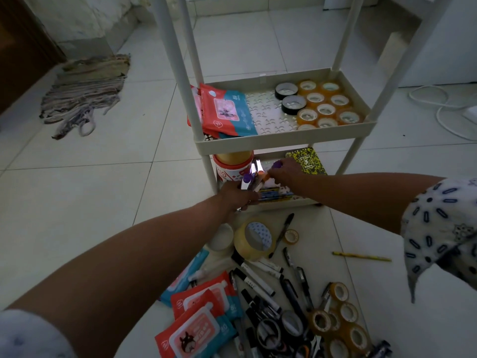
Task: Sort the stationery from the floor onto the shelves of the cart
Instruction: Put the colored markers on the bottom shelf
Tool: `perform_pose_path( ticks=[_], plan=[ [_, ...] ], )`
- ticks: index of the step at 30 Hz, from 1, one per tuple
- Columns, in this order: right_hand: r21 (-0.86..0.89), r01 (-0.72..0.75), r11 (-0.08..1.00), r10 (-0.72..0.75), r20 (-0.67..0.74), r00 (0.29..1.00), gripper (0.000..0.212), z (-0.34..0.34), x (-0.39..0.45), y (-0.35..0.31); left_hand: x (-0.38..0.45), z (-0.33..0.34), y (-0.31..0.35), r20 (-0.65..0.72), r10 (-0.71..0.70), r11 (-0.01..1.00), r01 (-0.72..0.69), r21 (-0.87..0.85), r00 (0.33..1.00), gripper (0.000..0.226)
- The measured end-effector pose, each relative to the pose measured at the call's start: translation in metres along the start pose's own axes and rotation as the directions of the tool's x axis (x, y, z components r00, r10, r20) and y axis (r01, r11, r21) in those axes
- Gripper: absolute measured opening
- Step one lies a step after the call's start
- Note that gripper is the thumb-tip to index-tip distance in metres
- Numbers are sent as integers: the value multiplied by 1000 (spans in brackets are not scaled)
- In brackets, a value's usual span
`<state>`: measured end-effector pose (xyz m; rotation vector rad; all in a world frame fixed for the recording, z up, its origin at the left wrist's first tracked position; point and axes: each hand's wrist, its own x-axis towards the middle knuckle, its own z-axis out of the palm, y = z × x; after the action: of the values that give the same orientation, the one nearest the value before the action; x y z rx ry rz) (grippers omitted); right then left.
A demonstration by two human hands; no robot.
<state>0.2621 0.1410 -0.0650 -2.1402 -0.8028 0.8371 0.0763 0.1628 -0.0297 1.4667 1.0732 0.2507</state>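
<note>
1. Both hands are over the bottom shelf [284, 201] of the cart [273, 144] right now. The left hand [238, 196] is gripping a bundle of markers [249, 180], and their long axis runs roughly 6 to 12 with the purple caps pointing up and away.
2. The right hand [285, 171] is curled around a purple-capped marker [277, 164], sitting at about 1 o'clock from the left hand and deeper into the shelf. Can't really tell how tight the grip is since the hand is seen from behind.
3. So the drop spot is directly under and just beyond both hands, between the round tub [233, 166] at 10 o'clock and the yellow notebook [305, 161] at 2 o'clock.
4. My guess is the right hand sets its marker down first since it's closer in.
5. The rest of the stationery pile [271, 301] is on the floor at 6 o'clock, well behind both hands, a bit nearer the left arm.
</note>
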Motion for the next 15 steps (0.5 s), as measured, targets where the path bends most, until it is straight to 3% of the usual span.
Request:
perform_pose_path(
  ticks=[3, 5, 7, 11, 15],
  plan=[
    [298, -136, 945, 73, 213, 974, 35, -15, -10, -4, 0, 4, 5, -51, 28, 998, -25, 64, 998, 30],
    [316, -214, 924, 74, 402, 913, 51, -25, -16, -4, -1, 6, 8, -77, 28, 996, -22, 86, 997, 40],
    [300, -221, 928, 44, 501, 864, 53, -32, -22, -2, -4, 7, 11, -106, 43, 994, -32, 102, 993, 52],
    [358, -217, 908, 19, 482, 876, 35, -42, -27, 3, -7, 12, 20, -142, 58, 998, -54, 33, 988, 42],
    [426, -230, 875, 14, 452, 892, 32, -51, -26, 3, -9, 14, 30, -136, 108, 987, -122, -103, 985, 23]
  ],
)
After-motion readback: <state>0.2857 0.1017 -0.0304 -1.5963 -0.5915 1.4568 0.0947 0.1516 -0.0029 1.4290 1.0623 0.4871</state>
